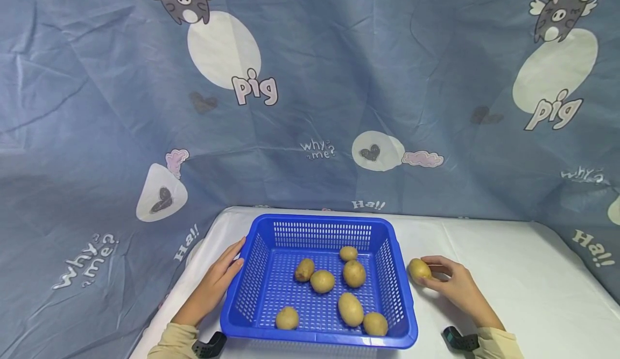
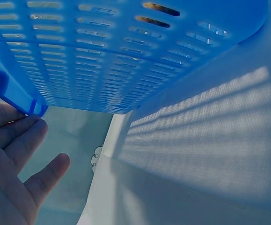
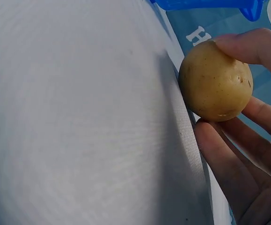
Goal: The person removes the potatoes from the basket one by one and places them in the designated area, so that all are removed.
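Note:
A blue plastic basket (image 1: 317,339) with slotted walls stands on the white-covered table. Inside it lie several potatoes (image 1: 351,309), spread apart over the mesh floor, a few of them near the front and right sides. My left hand (image 1: 215,283) touches the outside of the basket's left rim, its fingers fairly straight; the left wrist view shows the fingertips at the rim's edge (image 2: 37,110). To the right of the basket, my right hand (image 1: 452,283) pinches a potato (image 3: 216,82) between thumb and fingers, close to the tabletop.
A blue cloth backdrop (image 1: 290,187) with pig prints hangs behind and beside the table. White tablecloth (image 1: 523,273) extends to the right of the right hand. Each wrist wears a dark band (image 1: 210,344).

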Available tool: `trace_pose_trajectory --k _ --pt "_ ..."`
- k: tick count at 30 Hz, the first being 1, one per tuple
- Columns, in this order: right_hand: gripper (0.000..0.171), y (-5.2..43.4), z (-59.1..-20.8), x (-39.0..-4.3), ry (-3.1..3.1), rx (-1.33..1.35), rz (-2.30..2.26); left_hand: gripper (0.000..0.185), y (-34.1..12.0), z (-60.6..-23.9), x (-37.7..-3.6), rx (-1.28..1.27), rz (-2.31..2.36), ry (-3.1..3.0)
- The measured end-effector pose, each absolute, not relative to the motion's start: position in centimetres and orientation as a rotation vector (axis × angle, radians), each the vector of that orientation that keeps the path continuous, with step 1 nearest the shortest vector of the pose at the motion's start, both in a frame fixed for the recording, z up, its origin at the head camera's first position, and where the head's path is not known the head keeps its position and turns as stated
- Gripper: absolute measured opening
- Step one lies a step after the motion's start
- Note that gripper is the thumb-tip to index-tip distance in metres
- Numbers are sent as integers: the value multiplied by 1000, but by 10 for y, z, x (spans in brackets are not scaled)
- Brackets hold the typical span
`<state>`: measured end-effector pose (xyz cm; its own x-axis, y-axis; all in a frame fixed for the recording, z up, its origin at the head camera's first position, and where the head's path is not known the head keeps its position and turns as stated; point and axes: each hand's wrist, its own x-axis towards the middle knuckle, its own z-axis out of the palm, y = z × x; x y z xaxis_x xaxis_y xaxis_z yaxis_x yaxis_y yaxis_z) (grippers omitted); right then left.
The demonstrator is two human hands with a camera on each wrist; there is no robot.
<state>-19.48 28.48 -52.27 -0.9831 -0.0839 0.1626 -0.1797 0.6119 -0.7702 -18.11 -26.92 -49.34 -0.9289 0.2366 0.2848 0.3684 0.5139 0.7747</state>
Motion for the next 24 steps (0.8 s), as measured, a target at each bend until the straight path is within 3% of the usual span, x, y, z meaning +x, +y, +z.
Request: trace_pose_trajectory --k 15,24 --pt "44 292 -528 -195 -2717 218 1268 52 -267 -492 -180 -532 -1392 -2599" --pt "50 292 -527 -196 -2741 238 1274 52 -267 -491 -179 -525 -1395 -2597"
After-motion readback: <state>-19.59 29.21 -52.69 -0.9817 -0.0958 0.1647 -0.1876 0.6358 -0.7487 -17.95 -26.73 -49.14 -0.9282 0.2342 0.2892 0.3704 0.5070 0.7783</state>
